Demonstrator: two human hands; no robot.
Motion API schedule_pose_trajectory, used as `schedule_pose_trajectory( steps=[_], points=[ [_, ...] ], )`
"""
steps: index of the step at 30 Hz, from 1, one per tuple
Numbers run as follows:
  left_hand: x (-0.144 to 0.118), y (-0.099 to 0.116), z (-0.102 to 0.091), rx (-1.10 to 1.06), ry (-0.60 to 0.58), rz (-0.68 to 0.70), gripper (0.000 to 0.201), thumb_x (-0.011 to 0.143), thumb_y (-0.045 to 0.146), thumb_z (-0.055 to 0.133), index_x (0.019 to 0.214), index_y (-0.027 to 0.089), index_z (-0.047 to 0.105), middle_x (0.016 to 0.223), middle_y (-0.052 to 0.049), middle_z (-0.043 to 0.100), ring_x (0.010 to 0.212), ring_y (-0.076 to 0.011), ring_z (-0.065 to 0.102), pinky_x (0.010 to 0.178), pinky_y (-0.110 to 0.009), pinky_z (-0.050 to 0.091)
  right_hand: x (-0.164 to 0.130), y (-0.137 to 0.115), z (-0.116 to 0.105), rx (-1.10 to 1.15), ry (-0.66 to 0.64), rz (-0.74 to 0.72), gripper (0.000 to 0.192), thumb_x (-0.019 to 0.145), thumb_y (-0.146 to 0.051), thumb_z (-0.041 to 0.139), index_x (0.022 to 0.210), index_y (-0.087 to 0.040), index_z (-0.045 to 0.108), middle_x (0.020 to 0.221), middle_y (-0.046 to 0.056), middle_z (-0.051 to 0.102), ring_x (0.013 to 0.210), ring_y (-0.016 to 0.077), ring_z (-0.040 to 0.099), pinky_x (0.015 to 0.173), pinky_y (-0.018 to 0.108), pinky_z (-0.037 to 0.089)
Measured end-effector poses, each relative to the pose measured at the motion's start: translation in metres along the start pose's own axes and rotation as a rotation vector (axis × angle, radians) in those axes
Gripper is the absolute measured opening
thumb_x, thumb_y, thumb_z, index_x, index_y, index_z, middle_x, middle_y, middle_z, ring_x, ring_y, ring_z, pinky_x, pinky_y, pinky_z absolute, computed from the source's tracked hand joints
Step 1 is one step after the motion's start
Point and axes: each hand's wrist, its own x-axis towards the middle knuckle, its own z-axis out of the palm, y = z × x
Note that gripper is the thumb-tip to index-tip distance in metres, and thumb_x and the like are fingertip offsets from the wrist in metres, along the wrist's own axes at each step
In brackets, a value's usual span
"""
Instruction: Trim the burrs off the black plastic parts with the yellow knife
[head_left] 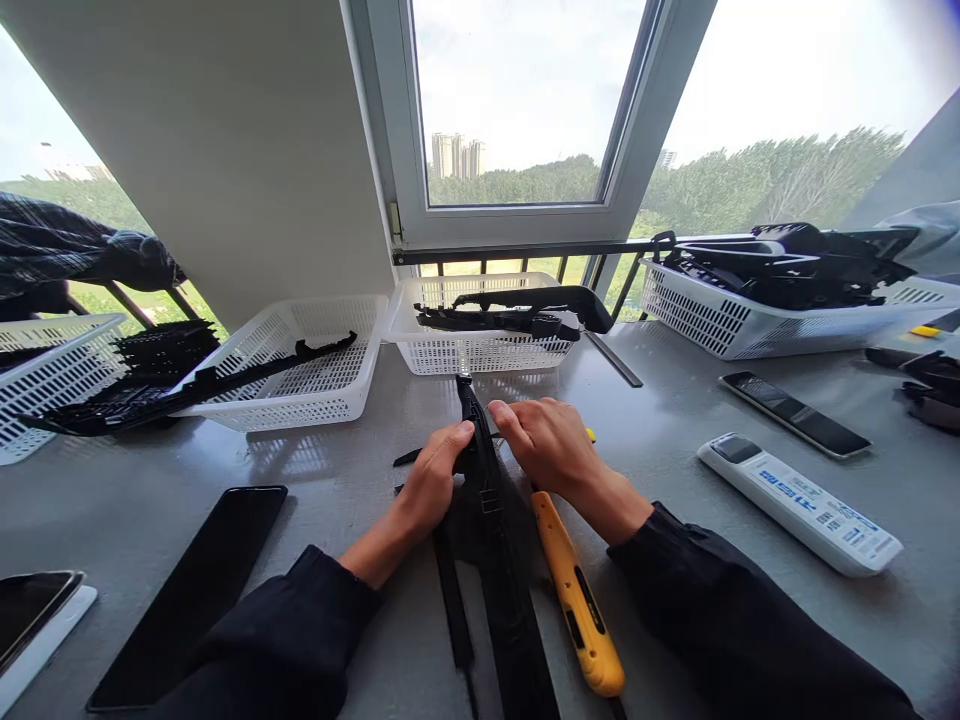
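A long black plastic strip (489, 500) lies lengthwise in front of me, its far end slightly raised. My left hand (433, 478) grips it from the left, thumb on its top edge. On the other side my right hand (551, 445) is closed, with its thumb close to the strip. Its fingertips are hidden; a thin dark line shows by the thumb, and a small yellow tip (592, 436) sticks out behind the knuckles. Just below that hand rests an orange-yellow handheld tool (576, 600) with black buttons and a cord. Black side pieces (452, 600) lie under my left wrist.
White perforated baskets stand along the window: one (307, 405) at left, one (487, 358) in the middle, one (720, 335) at right, several holding black plastic parts. A black slab (195, 600) lies left; a phone (796, 413) and a white labelled device (799, 505) lie right.
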Motion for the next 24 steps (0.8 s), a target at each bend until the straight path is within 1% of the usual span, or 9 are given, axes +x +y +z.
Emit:
schedule_pose_trajectory(
  steps=[2,4,6,10,14,17,19,24],
  points=[
    [0.001,-0.001,0.0,-0.02,-0.028,-0.001,0.035,0.088,0.054,0.06,0.083,0.019,0.068,0.094,-0.005,0.07,0.102,-0.0257,0.06,0.091,-0.033,0.047,0.0,0.001,0.0,0.01,0.004,0.008,0.07,0.112,-0.049,0.023,0.06,-0.019,0.058,0.067,0.005,0.068,0.067,0.0159,0.058,0.063,0.033,0.015],
    [0.001,-0.002,0.001,-0.031,-0.023,0.002,0.035,0.086,0.055,0.061,0.082,0.02,0.067,0.09,-0.004,0.068,0.098,-0.0241,0.06,0.085,-0.031,0.048,0.0,0.002,0.0,0.021,0.009,0.019,0.071,0.112,-0.052,0.022,0.059,-0.019,0.058,0.066,0.005,0.067,0.065,0.0157,0.057,0.063,0.033,0.015],
    [0.001,-0.001,0.001,-0.027,-0.043,-0.004,0.037,0.086,0.056,0.061,0.077,0.02,0.064,0.082,-0.002,0.065,0.088,-0.0219,0.059,0.077,-0.03,0.048,0.001,0.002,0.0,0.03,0.016,0.029,0.072,0.111,-0.053,0.021,0.059,-0.019,0.058,0.065,0.005,0.067,0.064,0.0157,0.056,0.062,0.033,0.015],
    [-0.002,0.003,0.003,0.012,-0.127,0.019,0.041,0.088,0.055,0.057,0.066,0.021,0.054,0.066,0.002,0.055,0.069,-0.0171,0.052,0.066,-0.029,0.046,0.002,0.005,0.002,0.042,0.05,0.056,0.064,0.109,-0.043,0.028,0.06,-0.019,0.059,0.065,0.005,0.066,0.064,0.0157,0.054,0.062,0.033,0.015],
    [-0.004,0.006,0.005,0.011,-0.244,-0.011,0.044,0.091,0.055,0.051,0.063,0.022,0.053,0.058,0.002,0.053,0.057,-0.016,0.048,0.057,-0.03,0.042,0.003,0.008,0.003,0.072,0.098,0.098,0.056,0.105,-0.038,0.032,0.06,-0.019,0.06,0.063,0.005,0.063,0.061,0.0148,0.047,0.062,0.033,0.014],
    [-0.005,0.007,0.005,0.04,-0.317,-0.001,0.045,0.092,0.055,0.051,0.061,0.022,0.054,0.056,0.001,0.054,0.057,-0.0173,0.049,0.057,-0.031,0.041,0.004,0.01,0.004,0.094,0.143,0.124,0.057,0.104,-0.038,0.029,0.06,-0.018,0.059,0.064,0.005,0.063,0.06,0.0147,0.044,0.062,0.032,0.015],
    [-0.005,0.008,0.005,0.06,-0.351,-0.002,0.044,0.093,0.054,0.051,0.062,0.022,0.056,0.055,0.0,0.055,0.059,-0.0183,0.051,0.058,-0.031,0.041,0.004,0.011,0.004,0.095,0.149,0.131,0.058,0.104,-0.038,0.029,0.06,-0.018,0.06,0.064,0.006,0.063,0.06,0.0148,0.044,0.062,0.032,0.016],
    [-0.007,0.01,0.005,0.054,-0.423,-0.027,0.045,0.094,0.054,0.048,0.061,0.023,0.053,0.052,0.001,0.053,0.05,-0.0157,0.046,0.051,-0.031,0.036,0.004,0.009,0.006,0.076,0.137,0.145,0.057,0.104,-0.036,0.03,0.061,-0.018,0.063,0.065,0.006,0.065,0.062,0.0149,0.044,0.063,0.032,0.016]
  ],
)
